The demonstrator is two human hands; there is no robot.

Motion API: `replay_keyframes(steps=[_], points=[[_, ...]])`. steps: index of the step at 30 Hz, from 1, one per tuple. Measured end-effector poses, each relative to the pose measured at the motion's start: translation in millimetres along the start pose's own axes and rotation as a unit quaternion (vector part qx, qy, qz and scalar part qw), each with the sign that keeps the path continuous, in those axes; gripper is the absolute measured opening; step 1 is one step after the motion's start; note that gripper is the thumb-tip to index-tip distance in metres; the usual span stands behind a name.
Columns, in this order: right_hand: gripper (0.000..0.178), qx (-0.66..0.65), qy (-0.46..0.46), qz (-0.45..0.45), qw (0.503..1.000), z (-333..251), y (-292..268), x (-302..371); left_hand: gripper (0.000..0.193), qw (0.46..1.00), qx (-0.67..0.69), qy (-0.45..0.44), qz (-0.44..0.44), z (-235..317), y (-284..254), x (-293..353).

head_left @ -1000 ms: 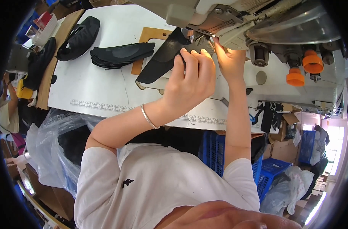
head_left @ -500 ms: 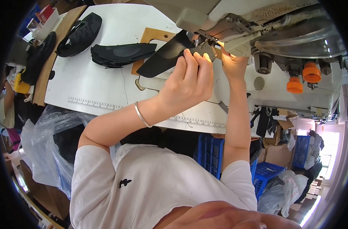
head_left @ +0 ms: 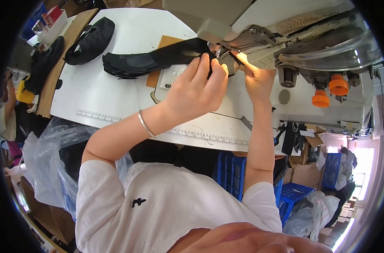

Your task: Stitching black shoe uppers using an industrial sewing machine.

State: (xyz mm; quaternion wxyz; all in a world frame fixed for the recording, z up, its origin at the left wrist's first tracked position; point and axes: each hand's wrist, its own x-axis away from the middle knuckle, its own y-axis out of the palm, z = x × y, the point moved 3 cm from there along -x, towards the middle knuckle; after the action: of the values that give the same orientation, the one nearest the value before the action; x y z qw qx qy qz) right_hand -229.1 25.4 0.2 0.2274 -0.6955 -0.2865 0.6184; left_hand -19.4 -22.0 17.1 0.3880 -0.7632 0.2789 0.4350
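Note:
A black shoe-upper piece (head_left: 179,50) with a mesh patch lies under the needle area of a sewing machine (head_left: 225,27). My left hand (head_left: 200,84), wearing a silver bangle on its wrist, has its fingertips closed on the near edge of this piece, just left of the needle. My right hand (head_left: 259,83) is right of the needle, with thumb and forefinger pinching the piece's other end under the lamp's light; part of that grip is hidden. Leftward, the piece reaches over a stack of black upper pieces (head_left: 126,66).
A black shoe upper (head_left: 90,41) lies at the table's far left, beside a wooden board (head_left: 53,80). A printed ruler strip (head_left: 192,134) runs along the near edge. Orange knobs (head_left: 338,84) hang under the machine at right. Blue crates (head_left: 232,170) stand below the table.
The upper piece has turned, its left end swinging away from me onto the stack. My left hand has shifted slightly left and nearer; my right hand has dropped a little.

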Motion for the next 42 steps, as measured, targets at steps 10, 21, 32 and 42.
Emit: replay_keyframes(steps=[10,21,32,42], points=[[0.057,0.073,-0.052,0.0,0.996,-39,-27,-4,0.035,0.991,0.129,-0.006,-0.024,-28,-7,2],[0.061,0.17,-0.014,-0.036,0.985,-55,-37,1,0.041,0.985,0.154,-0.008,-0.074,-41,-14,0],[0.059,0.154,-0.019,-0.027,0.988,-82,-46,5,0.02,0.974,0.204,0.053,-0.078,-76,-6,-10],[0.063,0.149,-0.03,-0.009,0.988,-93,-45,10,0.036,0.966,0.21,0.144,-0.055,-65,-6,-1]])
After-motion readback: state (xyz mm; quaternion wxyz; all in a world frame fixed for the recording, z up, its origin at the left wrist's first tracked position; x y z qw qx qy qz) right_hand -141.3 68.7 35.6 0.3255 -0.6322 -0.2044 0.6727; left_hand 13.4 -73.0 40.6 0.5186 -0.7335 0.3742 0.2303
